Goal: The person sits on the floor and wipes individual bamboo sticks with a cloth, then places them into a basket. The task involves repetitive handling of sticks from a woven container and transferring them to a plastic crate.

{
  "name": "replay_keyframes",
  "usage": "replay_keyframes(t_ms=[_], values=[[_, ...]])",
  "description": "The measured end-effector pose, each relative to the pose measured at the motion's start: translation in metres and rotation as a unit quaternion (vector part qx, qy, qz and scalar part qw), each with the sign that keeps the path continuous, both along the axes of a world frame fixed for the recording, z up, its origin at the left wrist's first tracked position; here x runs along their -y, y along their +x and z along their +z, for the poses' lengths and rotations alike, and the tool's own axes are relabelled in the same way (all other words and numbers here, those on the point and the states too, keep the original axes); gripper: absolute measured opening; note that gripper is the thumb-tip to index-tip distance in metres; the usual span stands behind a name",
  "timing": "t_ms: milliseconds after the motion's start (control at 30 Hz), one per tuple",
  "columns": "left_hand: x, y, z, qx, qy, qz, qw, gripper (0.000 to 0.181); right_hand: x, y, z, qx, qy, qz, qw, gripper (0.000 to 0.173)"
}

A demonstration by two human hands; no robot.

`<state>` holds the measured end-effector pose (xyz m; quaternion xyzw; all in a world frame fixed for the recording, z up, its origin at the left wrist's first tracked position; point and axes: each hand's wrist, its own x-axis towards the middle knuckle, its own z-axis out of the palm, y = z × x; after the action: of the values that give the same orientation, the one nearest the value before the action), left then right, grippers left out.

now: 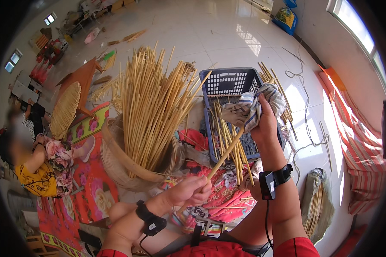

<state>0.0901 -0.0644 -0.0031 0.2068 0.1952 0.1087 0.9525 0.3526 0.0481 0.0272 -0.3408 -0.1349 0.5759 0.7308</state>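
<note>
My left hand (191, 191) grips the lower part of a plant stalk (225, 153) that slants up to the right. Around its upper part my right hand (266, 123) holds a striped cloth (252, 104), which hides that part of the stalk. Just beyond my left hand stands a woven basket (138, 172), packed with upright tan stalks (154, 112). Behind and beneath my right arm is a dark blue plastic crate (233, 77). Several stalks (226, 133) lie in it, some jutting over its near edge.
A seated person (40, 170) is at the left, near a round woven tray (66, 110) leaning on a wooden table (83, 83). More stalks (283, 96) lie right of the crate. A bagged bundle (317, 202) and a loose cord (305, 109) are on the floor at the right.
</note>
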Motion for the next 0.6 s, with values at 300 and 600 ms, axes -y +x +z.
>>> replay_keyframes(t_ms=[300, 600], values=[[-0.023, -0.003, -0.005, 0.017, -0.094, 0.070, 0.993, 0.038, 0.054, -0.100, -0.030, 0.041, -0.074, 0.188, 0.979, 0.034], [-0.010, -0.012, -0.007, -0.024, -0.007, -0.019, 1.000, 0.035, -0.006, 0.011, -0.004, 0.006, 0.021, -0.025, 0.999, 0.017]])
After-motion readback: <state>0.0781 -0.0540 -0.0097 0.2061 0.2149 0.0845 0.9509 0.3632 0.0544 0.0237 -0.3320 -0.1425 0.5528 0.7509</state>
